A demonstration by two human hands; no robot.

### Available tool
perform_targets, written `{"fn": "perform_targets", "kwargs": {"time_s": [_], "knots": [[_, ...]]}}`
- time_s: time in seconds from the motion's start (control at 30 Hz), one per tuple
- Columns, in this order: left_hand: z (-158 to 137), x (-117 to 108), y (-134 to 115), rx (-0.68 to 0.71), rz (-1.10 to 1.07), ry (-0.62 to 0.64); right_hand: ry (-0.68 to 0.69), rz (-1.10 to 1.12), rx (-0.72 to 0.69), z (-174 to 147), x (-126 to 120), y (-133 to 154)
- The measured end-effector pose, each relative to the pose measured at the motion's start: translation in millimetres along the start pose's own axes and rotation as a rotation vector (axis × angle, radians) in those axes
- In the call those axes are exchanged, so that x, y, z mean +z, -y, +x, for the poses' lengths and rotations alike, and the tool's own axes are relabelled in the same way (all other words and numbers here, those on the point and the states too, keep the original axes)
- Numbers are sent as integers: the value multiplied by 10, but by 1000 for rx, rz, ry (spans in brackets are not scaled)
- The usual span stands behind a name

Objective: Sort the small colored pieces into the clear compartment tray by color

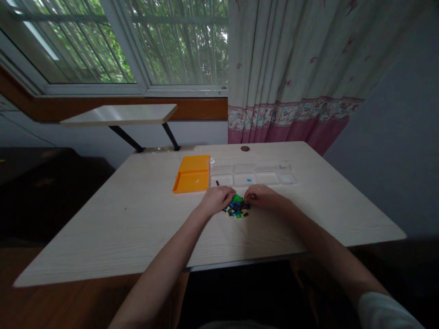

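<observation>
A small heap of toy building bricks (237, 208), in green, blue, dark brown and pale yellow, lies on the table between my hands. My left hand (218, 199) is at the heap's left edge, its fingers curled together; whatever they hold is hidden. At the right edge, my right hand (265, 197) has its fingertips pinched, with a dark spot between them too small to name. Behind the hands sits a clear plastic compartment box (261, 169), its lid open. One blue brick (248, 180) and one dark brown brick (217, 183) lie in separate front compartments.
An open orange case (194, 164) stands left of the clear box, with a small pale piece (197, 181) in it. A raised shelf (123, 114) on black legs is at the table's back left. The wooden table (113, 228) has a round cable hole (245, 148) near its far edge.
</observation>
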State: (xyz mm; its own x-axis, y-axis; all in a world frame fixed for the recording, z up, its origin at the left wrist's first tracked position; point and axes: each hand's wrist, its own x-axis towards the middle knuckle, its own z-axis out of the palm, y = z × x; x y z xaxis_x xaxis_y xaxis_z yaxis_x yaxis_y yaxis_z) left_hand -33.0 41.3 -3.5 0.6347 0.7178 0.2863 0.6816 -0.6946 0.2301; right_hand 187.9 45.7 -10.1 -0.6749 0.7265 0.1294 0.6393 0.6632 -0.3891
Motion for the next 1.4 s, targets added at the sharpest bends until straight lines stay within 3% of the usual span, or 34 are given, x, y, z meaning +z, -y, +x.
{"fn": "perform_targets", "kwargs": {"time_s": [0.2, 0.33, 0.5, 0.63, 0.83, 1.03, 1.23, 1.4], "knots": [[0, 2, -66, 54, -45, 8, -171, 227, 90, 55, 95, 79], [-3, -25, -96, 0, -78, -19, -258, 436, 143, 88, 185, 83], [5, -13, -106, 10, -80, -20, -291, 534, 163, 97, 226, 81], [4, -9, -116, -3, -81, -41, -333, 471, 129, 78, 158, 131], [-8, -42, -92, -85, -73, -123, -397, 162, -14, 35, 83, 113], [-10, -49, -91, -76, -95, -121, -479, 120, -67, 51, 98, 103], [-4, -57, -92, -137, -85, -127, -681, 62, 23, 19, -13, 59], [3, -54, -75, -92, -78, -73, -874, 4, 150, -72, -201, -19]]}}
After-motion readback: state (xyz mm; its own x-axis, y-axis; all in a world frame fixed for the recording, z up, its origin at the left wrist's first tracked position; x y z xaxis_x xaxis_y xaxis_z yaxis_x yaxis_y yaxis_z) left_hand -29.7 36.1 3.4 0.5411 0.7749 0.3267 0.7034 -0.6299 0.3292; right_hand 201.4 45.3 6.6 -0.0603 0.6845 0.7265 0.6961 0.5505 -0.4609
